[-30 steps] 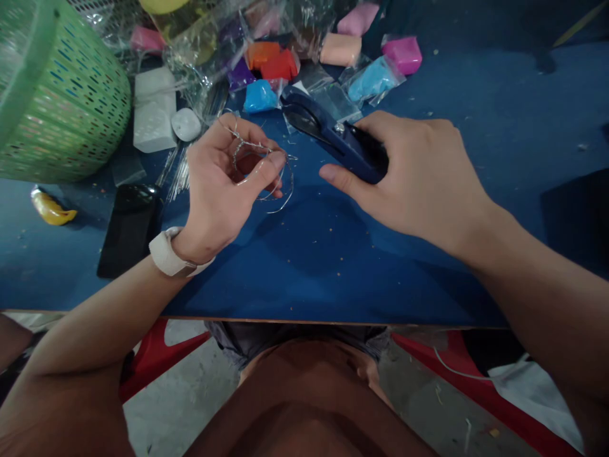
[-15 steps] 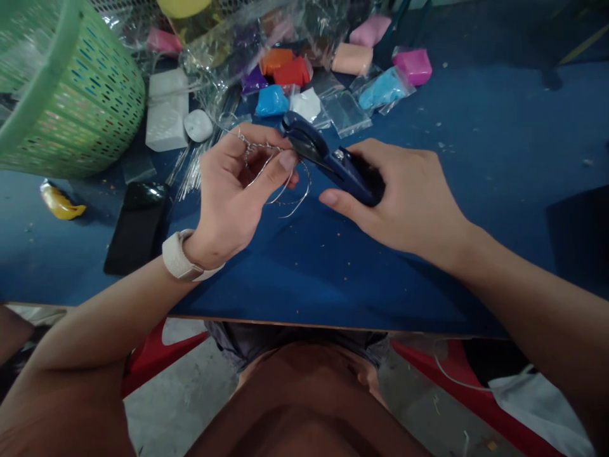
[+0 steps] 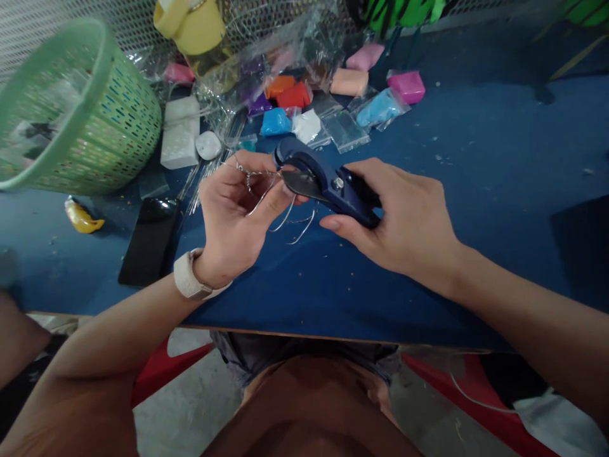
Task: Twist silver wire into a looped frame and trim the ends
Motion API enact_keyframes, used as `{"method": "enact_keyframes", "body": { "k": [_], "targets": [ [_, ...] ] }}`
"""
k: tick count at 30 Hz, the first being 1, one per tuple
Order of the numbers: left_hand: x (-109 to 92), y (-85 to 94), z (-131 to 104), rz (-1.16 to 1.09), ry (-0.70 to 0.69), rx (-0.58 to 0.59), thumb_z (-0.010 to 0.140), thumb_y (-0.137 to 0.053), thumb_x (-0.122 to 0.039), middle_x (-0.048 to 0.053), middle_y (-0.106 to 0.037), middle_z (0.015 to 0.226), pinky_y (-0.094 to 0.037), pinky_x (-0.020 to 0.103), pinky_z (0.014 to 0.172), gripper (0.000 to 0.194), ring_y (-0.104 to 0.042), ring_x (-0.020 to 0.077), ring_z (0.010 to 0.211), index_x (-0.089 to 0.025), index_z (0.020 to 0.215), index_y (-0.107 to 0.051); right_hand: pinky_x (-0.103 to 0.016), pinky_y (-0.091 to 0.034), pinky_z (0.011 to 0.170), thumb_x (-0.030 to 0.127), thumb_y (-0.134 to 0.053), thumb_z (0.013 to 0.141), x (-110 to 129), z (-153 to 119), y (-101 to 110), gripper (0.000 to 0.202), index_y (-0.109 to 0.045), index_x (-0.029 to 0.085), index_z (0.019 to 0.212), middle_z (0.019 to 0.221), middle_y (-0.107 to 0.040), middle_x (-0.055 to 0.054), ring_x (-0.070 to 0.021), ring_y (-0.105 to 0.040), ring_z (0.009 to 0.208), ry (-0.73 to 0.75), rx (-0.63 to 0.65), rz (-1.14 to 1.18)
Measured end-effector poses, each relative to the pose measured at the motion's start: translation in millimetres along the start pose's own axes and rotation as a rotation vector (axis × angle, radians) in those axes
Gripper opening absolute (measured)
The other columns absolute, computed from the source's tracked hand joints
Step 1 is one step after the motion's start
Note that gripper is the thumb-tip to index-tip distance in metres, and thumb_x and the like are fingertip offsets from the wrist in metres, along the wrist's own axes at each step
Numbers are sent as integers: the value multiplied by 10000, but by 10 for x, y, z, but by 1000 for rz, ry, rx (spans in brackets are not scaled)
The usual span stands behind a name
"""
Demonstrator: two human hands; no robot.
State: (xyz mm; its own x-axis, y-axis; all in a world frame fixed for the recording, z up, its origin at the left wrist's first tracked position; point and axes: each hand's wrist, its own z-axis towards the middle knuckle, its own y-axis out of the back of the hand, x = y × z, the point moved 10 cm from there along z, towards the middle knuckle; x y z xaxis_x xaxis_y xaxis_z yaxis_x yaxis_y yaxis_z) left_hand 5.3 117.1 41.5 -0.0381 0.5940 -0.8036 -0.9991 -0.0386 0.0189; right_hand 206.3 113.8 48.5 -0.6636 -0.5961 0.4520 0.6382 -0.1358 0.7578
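The left hand pinches a thin wire over the near side of the blue table. The right hand is closed around a blue cutter, its blade touching the wire. The wire looks light, bendy and springy, so it is best gripped close to the blade. Far back lie bright clay packs, with a green basket at the left.

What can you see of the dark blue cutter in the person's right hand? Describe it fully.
The cutter has a dark blue body that looks like plastic, a grey metal blade and a silver pivot screw. The right hand grips its handles above the blue table. It lies roughly level, head pointing left, jaws meeting the thin silver wire pinched in the left hand.
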Motion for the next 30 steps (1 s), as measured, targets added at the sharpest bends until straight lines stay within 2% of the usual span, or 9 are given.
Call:
{"method": "enact_keyframes", "body": {
  "k": [4, 8, 11, 14, 17, 21, 24, 30],
  "targets": [
    [-30, 13, 16, -40, 41, -25, 971, -986, -595, -41, -806, 904, -743, 299, 704, 343, -834, 160, 742, -328, 1013, -775, -448, -583, 744, 939, -469, 1106, 19, -6, 10, 825, -780, 209, 1330, 1168, -889, -146, -357, -861, 1009, 25, -13, -4],
    [-31, -7, 41, -97, 51, -9, 968, -1010, -517, -48, -741, 807, -682, 251, 668, 302, -776, 128, 705, -316, 953, -785, -475, -630, 775, 938, -494, 1093, 15, -13, -19, 796, -764, 247, 1381, 1194, -881, -147, -374, -856, 1005, 7, 28, 1],
    [36, 5, 40, -89, 71, 4, 963, -992, -599, -45, -739, 816, -662, 264, 641, 339, -749, 130, 688, -325, 1001, -796, -503, -659, 815, 898, -531, 1103, 25, -16, 6, 721, -773, 268, 1356, 1143, -880, -143, -390, -851, 978, -15, 31, -19],
    [108, 27, 31, -83, 116, -4, 919, -1019, -634, -36, -757, 852, -662, 281, 640, 394, -741, 138, 690, -324, 1023, -799, -484, -657, 818, 889, -520, 1121, 40, -13, 23, 696, -781, 270, 1301, 1060, -875, -114, -366, -858, 945, -9, 20, -5],
    [116, 14, 30, -216, 172, -27, 899, -1069, -510, -45, -764, 847, -661, 229, 662, 328, -735, 103, 692, -299, 991, -835, -455, -630, 771, 920, -504, 1116, 47, -8, 27, 734, -781, 252, 1242, 995, -865, -96, -338, -861, 904, 35, -9, 64],
    [88, -56, 28, -411, 244, -39, 872, -1100, -295, -58, -783, 835, -636, 139, 679, 240, -741, 56, 702, -248, 962, -882, -452, -614, 750, 898, -549, 1117, 55, -6, 29, 715, -780, 235, 1250, 1010, -870, -104, -333, -864, 901, 93, -26, 135],
    [74, -70, 25, -433, 253, -50, 842, -1118, -290, -61, -791, 829, -667, 148, 717, 262, -766, 66, 718, -248, 953, -885, -449, -606, 750, 886, -556, 1123, 71, -5, 33, 706, -776, 231, 1268, 1032, -874, -105, -331, -865, 918, 100, -13, 138],
    [91, -91, 28, -438, 272, -18, 935, -1057, -314, -53, -822, 838, -645, 127, 679, 196, -771, 53, 694, -250, 944, -872, -412, -545, 678, 865, -584, 1130, 113, -3, 92, 706, -793, 193, 1187, 896, -842, -88, -292, -832, 801, 125, -49, 104]
  ]
}}
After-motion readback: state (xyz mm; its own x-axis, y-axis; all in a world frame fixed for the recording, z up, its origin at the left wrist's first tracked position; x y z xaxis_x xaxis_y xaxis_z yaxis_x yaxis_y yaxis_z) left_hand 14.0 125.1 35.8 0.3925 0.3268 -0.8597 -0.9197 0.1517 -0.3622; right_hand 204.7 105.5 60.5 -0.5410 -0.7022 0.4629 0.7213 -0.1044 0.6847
